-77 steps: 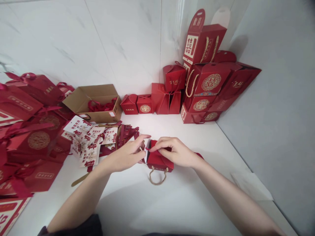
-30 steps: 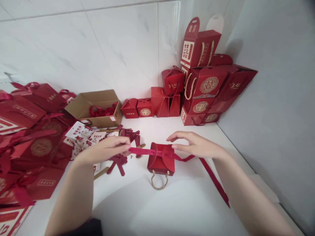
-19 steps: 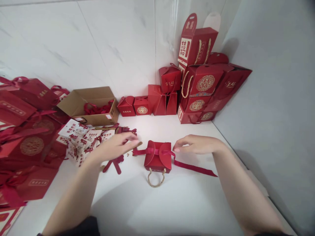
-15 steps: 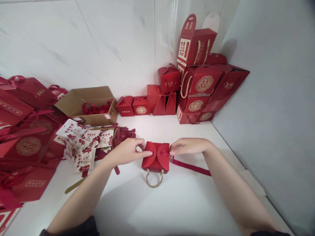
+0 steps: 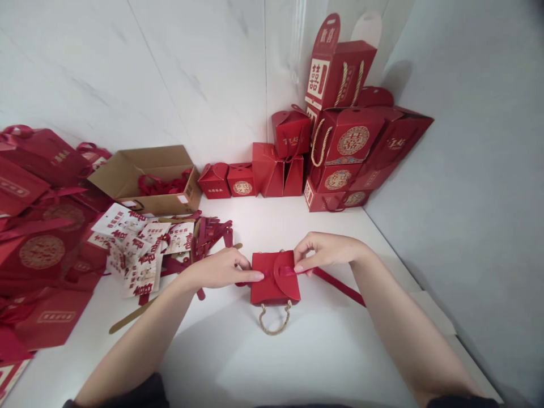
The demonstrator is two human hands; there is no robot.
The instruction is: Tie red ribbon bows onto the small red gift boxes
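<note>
A small red gift box (image 5: 266,292) lies on the white table in front of me, its rounded flaps folded over the top and a twisted rope handle (image 5: 274,328) towards me. My left hand (image 5: 227,267) is closed at the box's left edge, thumb pressed on the top; its curled fingertips are partly hidden. A red ribbon (image 5: 340,287) crosses the top flaps and trails off to the right. At the box's right edge, my right hand (image 5: 321,252) pinches this ribbon between thumb and fingers.
Left of my hands lie white printed cards (image 5: 142,243) and a heap of red straps (image 5: 212,232). Behind them stands an open cardboard box (image 5: 157,204) with red ribbons inside. Red gift boxes are piled at the left (image 5: 46,252) and stacked against the right wall (image 5: 351,139).
The gift box has shifted slightly right and towards me. My right hand has drawn the ribbon a little, and its trailing part now lies higher. My left thumb stays on the box.
</note>
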